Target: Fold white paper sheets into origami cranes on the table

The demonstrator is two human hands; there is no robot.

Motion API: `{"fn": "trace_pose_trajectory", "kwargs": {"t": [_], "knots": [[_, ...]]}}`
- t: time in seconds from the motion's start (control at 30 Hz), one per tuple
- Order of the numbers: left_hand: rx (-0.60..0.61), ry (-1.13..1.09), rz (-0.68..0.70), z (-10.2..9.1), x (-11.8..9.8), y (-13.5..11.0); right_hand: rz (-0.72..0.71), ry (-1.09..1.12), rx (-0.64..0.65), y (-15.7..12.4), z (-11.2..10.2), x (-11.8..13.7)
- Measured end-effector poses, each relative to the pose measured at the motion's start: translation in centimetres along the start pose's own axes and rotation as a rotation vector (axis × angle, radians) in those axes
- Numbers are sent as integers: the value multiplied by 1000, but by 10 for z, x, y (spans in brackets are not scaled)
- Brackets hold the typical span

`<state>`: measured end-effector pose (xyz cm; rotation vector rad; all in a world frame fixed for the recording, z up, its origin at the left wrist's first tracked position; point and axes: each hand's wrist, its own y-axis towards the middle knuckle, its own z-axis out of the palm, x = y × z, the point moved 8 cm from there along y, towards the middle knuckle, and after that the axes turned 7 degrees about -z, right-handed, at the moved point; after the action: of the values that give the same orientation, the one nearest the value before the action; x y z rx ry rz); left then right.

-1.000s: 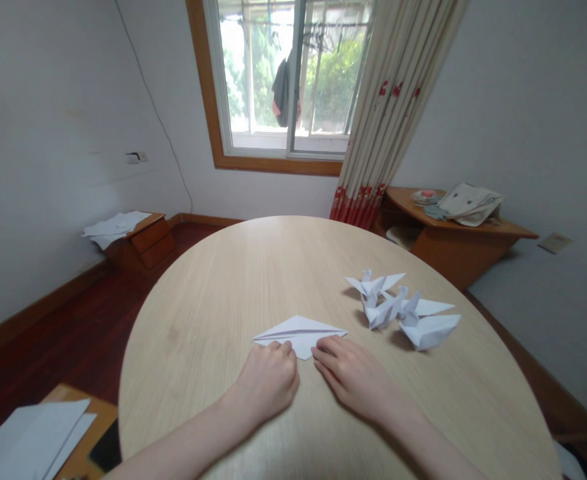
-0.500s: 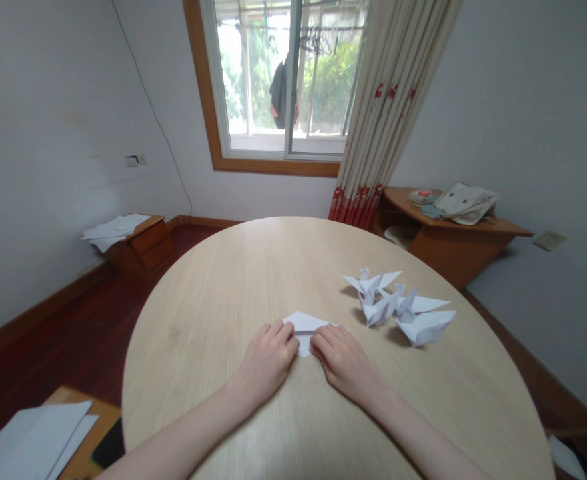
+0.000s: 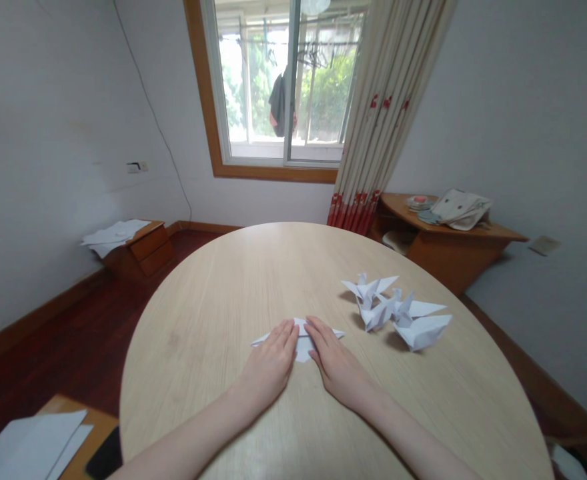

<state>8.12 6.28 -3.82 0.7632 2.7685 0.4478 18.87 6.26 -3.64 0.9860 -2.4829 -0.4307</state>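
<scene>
A white folded paper (image 3: 301, 335) lies flat on the round wooden table (image 3: 253, 280) just in front of me. My left hand (image 3: 269, 363) rests on its left half with fingers stretched out flat. My right hand (image 3: 334, 359) presses on its right half, fingers also extended flat. The paper's two pointed tips stick out left and right from under my hands. To the right of my hands stand several finished white paper cranes (image 3: 394, 311) in a small cluster.
A low wooden drawer unit (image 3: 138, 248) with white sheets stands at the left wall. A wooden corner shelf (image 3: 448, 237) with cloth and a dish is at the right, beside a curtain (image 3: 381, 113). White sheets (image 3: 28, 445) lie at the bottom left.
My hands went from curled at the paper's near edge to lying flat on top of it, having slid forward over the fold. The camera view tilted slightly.
</scene>
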Motion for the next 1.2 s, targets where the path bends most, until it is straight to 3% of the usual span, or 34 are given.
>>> {"fn": "trace_pose_trajectory", "kwargs": {"t": [0.27, 0.73, 0.97, 1.07, 1.2], "knots": [[84, 107, -26, 17, -4, -4, 1, 35, 170, -5, 18, -6], [196, 125, -246, 11, -10, -7, 154, -181, 368, -3, 22, -3], [177, 149, -271, 13, -8, -9, 289, -277, 414, -3, 22, -7], [179, 131, -261, 11, -6, -9, 278, -268, 398, -4, 22, -8], [194, 56, -111, 10, -6, -6, 181, -198, 302, -3, 18, -6]]}}
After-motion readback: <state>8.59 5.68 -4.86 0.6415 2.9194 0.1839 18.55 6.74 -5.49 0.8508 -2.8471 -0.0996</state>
